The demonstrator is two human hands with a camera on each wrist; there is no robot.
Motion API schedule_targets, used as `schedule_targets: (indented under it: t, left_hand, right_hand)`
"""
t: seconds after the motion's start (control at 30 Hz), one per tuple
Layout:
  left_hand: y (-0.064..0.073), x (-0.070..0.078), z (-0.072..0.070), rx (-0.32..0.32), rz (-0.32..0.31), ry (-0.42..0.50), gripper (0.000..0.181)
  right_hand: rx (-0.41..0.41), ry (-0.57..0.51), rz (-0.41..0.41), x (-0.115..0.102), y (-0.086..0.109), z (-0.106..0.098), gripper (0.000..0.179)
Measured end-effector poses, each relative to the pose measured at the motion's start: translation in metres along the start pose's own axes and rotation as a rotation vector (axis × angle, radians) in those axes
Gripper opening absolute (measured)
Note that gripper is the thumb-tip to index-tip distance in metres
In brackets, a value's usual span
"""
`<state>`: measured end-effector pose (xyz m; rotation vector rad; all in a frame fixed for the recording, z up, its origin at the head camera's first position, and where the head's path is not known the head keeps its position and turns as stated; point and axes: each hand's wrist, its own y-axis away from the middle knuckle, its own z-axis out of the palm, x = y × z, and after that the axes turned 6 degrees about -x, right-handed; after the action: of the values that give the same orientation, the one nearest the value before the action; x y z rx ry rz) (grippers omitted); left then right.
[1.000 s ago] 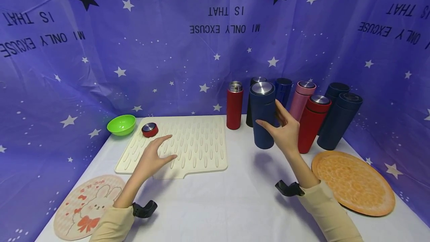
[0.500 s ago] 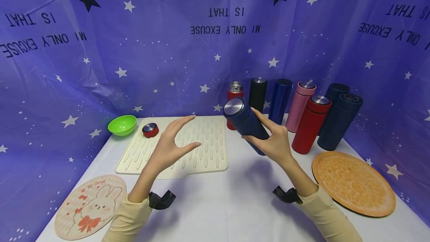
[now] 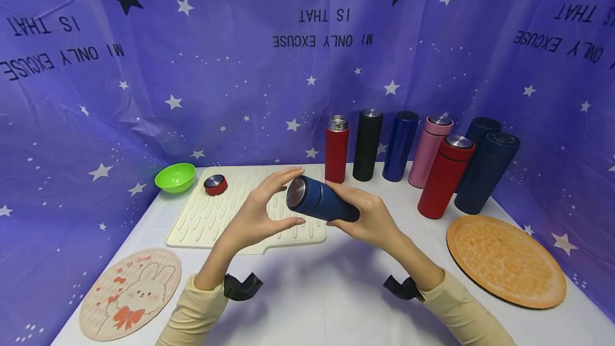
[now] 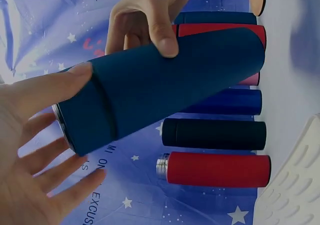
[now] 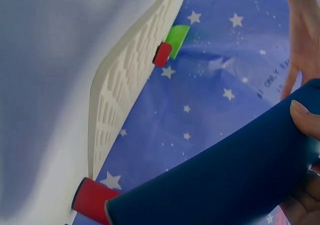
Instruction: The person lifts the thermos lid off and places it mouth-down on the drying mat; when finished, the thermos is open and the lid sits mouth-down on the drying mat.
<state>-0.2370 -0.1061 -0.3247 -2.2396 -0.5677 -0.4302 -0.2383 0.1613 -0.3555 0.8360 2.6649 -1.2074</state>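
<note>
A dark blue thermos flask [image 3: 314, 197] with a steel-topped lid is held in the air over the table, tilted with its lid toward the left. My right hand [image 3: 367, 211] grips its body, thumb on one side and fingers on the other. Around the lid end, my left hand [image 3: 254, 217] is spread. In the left wrist view the left thumb [image 4: 80, 70] overlaps the lid's edge, while the other fingers [image 4: 55, 177] stay extended beyond it. The right wrist view shows the flask's base [image 5: 112, 212] pointing away from the left hand.
A cream drying mat [image 3: 197, 226] bears a loose red lid [image 3: 215, 185]; a green bowl [image 3: 175, 178] stands beside it. A lidless red flask [image 3: 336, 156] heads a row with black [image 3: 368, 146], blue, pink and other flasks. Round mats lie left [image 3: 129, 295] and right [image 3: 506, 260].
My right hand has brought the blue flask left and down, tipping it from upright to nearly lying. My left hand has moved right, off the mat's middle, to the flask's lid end.
</note>
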Motion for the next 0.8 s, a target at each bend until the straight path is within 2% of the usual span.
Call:
schedule_targets:
  t: [0.13, 0.23, 0.5, 0.63, 0.73, 0.8]
  left_hand:
    - [-0.002, 0.017, -0.006, -0.056, 0.05, 0.046, 0.071]
    - [-0.003, 0.027, -0.01, -0.074, 0.067, 0.06, 0.066]
    - [-0.003, 0.028, -0.011, -0.031, 0.1, 0.048, 0.06]
    - [-0.001, 0.019, -0.006, 0.017, 0.109, 0.035, 0.061]
    - [0.002, 0.005, 0.002, 0.07, 0.032, 0.043, 0.062]
    - [0.003, -0.003, 0.007, 0.109, -0.077, 0.05, 0.059]
  right_hand:
    - [-0.066, 0.012, -0.036, -0.004, 0.0, 0.004, 0.078]
    - [-0.091, 0.013, -0.049, -0.005, 0.0, 0.004, 0.078]
    - [-0.099, 0.004, -0.046, -0.006, 0.001, 0.004, 0.076]
    - [-0.08, 0.033, -0.074, -0.008, 0.002, 0.006, 0.076]
    - [-0.046, 0.111, -0.09, -0.01, 0.002, 0.009, 0.076]
    - [-0.019, 0.182, -0.099, -0.012, 0.002, 0.01, 0.076]
